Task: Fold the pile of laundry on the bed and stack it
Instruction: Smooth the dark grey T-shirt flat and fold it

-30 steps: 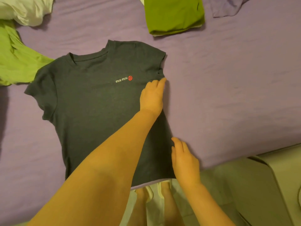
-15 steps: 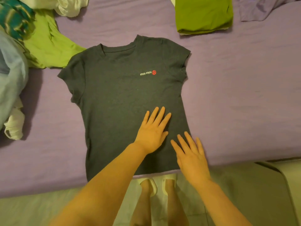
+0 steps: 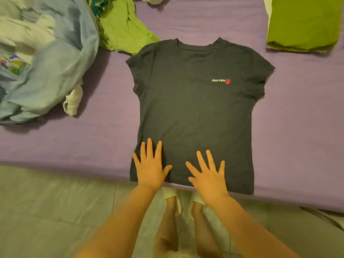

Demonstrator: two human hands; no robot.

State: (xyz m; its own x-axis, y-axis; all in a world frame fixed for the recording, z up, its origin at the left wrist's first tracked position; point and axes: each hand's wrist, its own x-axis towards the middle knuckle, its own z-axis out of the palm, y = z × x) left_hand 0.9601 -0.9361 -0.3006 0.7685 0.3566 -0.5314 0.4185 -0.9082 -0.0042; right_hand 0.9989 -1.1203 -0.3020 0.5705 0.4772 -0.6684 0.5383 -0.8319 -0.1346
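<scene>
**Both palms flat on the dark T-shirt at the bed's near edge**

At the near edge of the bed point(image 3: 297, 127), both hands lie flat on the lower part of a dark T-shirt point(image 3: 195, 108). Nearest the camera are the person's bare forearms, with legs and feet showing between them above a pale floor point(image 3: 46, 211). The left hand point(image 3: 150, 168) rests by the shirt's left side seam, fingers straight and spread, gripping nothing; its little finger reaches the shirt's edge. The right hand point(image 3: 208, 175) sits just beside it toward the shirt's middle, fingers likewise straight and fanned, palm down on the cloth — no fold or pinch of fabric between them.

The T-shirt lies front up and spread out on the purple sheet, hem at the mattress edge, collar pointing away, both short sleeves opened out. A small white and red logo point(image 3: 221, 81) sits on the chest toward the right.

Farther off on the left lies an unfolded heap of laundry point(image 3: 46, 62) — light blue cloth, white pieces, a patterned item. A light green garment point(image 3: 121, 28) spreads beside it, its tip tucked under or touching the shirt's left shoulder. At the far right, well apart from the shirt, sits a folded green garment point(image 3: 303, 23).
</scene>
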